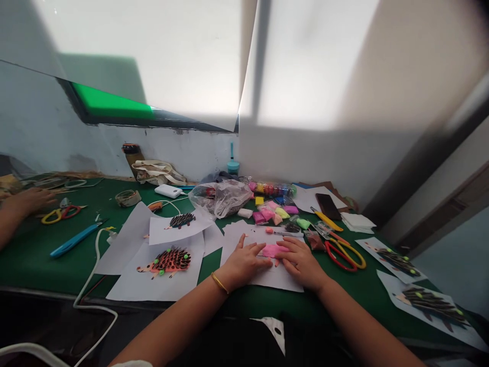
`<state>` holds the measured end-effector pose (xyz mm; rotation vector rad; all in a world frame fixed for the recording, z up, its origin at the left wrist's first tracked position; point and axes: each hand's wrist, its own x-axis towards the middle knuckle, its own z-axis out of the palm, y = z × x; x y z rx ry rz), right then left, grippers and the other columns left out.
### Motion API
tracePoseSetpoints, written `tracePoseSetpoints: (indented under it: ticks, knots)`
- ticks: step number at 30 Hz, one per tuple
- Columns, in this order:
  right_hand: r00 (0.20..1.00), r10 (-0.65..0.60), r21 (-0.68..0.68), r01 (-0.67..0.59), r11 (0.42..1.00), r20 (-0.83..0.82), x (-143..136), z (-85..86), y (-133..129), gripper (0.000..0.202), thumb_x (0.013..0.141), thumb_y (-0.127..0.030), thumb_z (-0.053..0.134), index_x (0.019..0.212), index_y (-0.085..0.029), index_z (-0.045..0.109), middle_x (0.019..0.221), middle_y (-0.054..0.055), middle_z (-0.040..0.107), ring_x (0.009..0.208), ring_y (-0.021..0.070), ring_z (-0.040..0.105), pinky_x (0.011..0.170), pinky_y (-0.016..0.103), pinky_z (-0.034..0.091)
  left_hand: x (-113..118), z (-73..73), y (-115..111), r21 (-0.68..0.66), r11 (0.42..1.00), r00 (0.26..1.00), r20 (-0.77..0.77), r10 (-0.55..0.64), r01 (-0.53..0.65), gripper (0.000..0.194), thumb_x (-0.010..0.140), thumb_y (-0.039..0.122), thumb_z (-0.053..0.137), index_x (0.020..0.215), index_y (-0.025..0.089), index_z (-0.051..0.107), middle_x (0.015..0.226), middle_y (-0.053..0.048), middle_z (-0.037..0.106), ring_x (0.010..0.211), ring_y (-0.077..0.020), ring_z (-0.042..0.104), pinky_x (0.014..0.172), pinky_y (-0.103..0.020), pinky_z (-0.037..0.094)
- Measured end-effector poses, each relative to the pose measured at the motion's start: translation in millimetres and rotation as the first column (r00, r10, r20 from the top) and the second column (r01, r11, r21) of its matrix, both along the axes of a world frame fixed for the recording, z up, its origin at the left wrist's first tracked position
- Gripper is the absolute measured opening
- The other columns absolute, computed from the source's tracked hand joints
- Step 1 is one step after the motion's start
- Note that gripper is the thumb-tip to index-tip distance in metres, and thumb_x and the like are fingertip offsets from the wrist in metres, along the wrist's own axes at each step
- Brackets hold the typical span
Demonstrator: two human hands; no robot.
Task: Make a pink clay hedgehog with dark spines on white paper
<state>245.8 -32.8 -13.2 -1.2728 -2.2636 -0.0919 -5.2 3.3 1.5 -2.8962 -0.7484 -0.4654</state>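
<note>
A flattened patch of pink clay (272,250) lies on a sheet of white paper (255,281) in front of me. My left hand (244,262) rests on the paper with fingers outstretched, their tips at the clay's left edge. From the other side, my right hand (301,260) lies flat with its fingertips on the clay's right part. Both hands are open and grip nothing. Small pink bits show on the paper just below the patch, between the hands. Beyond them, a pen-like white tool (284,233) and a small coral-coloured lump (269,230) lie on the paper.
Packets of coloured clay (267,211) and a plastic bag (223,198) lie behind the paper. Red-and-yellow scissors (346,254), a yellow cutter (326,219) and a phone (327,206) are right. Hedgehog pictures (168,262) flank both sides. At far left is another person's hand (32,200).
</note>
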Motion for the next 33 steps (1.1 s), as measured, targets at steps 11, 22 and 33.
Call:
tracePoseSetpoints:
  ticks: [11, 22, 33]
  knots:
    - [0.999, 0.01, 0.005, -0.01, 1.0, 0.031, -6.0, 2.0, -2.1, 0.031, 0.082, -0.019, 0.055, 0.101, -0.035, 0.074, 0.126, 0.0, 0.063, 0.124, 0.0283, 0.048, 0.103, 0.051, 0.037, 0.0, 0.2, 0.3, 0.016, 1.0, 1.0, -0.002, -0.014, 0.015, 0.026, 0.097, 0.032, 0.045, 0.114, 0.042, 0.062, 0.138, -0.003, 0.05, 0.119, -0.0223, 0.053, 0.112, -0.059, 0.015]
    - [0.999, 0.039, 0.029, -0.04, 0.999, 0.023, -2.7, 2.2, -1.5, 0.029, 0.085, -0.023, 0.056, 0.106, -0.035, 0.072, 0.129, 0.001, 0.061, 0.125, 0.028, 0.047, 0.103, 0.05, 0.038, 0.3, -2.9, 2.1, 0.041, 0.999, 1.0, -0.021, -0.012, 0.013, 0.027, 0.097, 0.033, 0.046, 0.117, 0.042, 0.061, 0.139, -0.004, 0.049, 0.121, -0.0227, 0.051, 0.112, -0.059, 0.014]
    - [0.999, 0.024, 0.005, -0.024, 1.0, 0.034, -2.7, 4.0, -2.4, 0.028, 0.085, -0.025, 0.056, 0.105, -0.036, 0.073, 0.131, 0.0, 0.059, 0.127, 0.0291, 0.046, 0.103, 0.052, 0.037, 1.0, 2.5, -1.6, 0.013, 1.0, 1.0, -0.009, 0.003, -0.003, 0.026, 0.097, 0.033, 0.046, 0.114, 0.043, 0.063, 0.138, -0.003, 0.05, 0.121, -0.0224, 0.051, 0.112, -0.058, 0.016]
